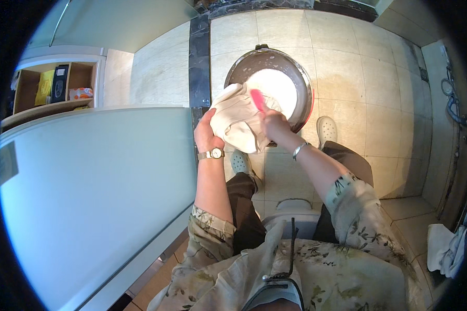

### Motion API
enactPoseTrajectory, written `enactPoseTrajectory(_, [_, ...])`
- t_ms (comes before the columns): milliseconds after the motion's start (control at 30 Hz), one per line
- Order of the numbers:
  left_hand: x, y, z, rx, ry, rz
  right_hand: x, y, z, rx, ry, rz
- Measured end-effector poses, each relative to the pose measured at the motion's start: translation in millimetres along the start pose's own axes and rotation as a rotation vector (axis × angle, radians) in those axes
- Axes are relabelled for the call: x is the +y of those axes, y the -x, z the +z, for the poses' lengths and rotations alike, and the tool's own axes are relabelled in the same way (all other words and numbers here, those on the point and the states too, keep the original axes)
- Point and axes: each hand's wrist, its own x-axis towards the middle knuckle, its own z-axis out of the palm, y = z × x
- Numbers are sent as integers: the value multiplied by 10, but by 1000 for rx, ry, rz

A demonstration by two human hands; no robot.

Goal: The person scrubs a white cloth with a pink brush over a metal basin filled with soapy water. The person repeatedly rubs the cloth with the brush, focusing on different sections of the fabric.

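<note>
A cream-coloured cloth garment (234,120) is draped over the near left rim of a round metal basin (235,72). White suds or water (281,89) fill part of the basin. My left hand (206,130) grips the garment's left edge, thumb on top. In my right hand (275,125) is a pink brush (257,99), closed in the fingers and lying against the garment's upper face. Its bristles are hidden. The garment's lower folds hang outside the basin, above the floor tiles.
Light tiles (342,78) surround the basin, with a dark stone strip (199,67) on its left. A frosted glass panel (104,181) stands close by my left arm. My clog-shod feet (327,130) flank the basin's near side. Wall hose (455,111) and cloth (449,249) are at right.
</note>
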Motion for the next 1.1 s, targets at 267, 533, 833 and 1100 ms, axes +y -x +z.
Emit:
enactPoseTrajectory(267, [-384, 210, 660, -170, -178, 115, 979, -852, 272, -4, -506, 51])
enactPoseTrajectory(533, [-170, 614, 752, -598, -213, 181, -30, -276, -671, -320, -1362, -138])
enactPoseTrajectory(833, [-409, 323, 614, -479, -424, 139, -41, -194, -853, -357, -1563, -264])
enactPoseTrajectory(1100, [-515, 224, 697, -287, -283, 291, -326, 226, -505, -352, -1315, -319])
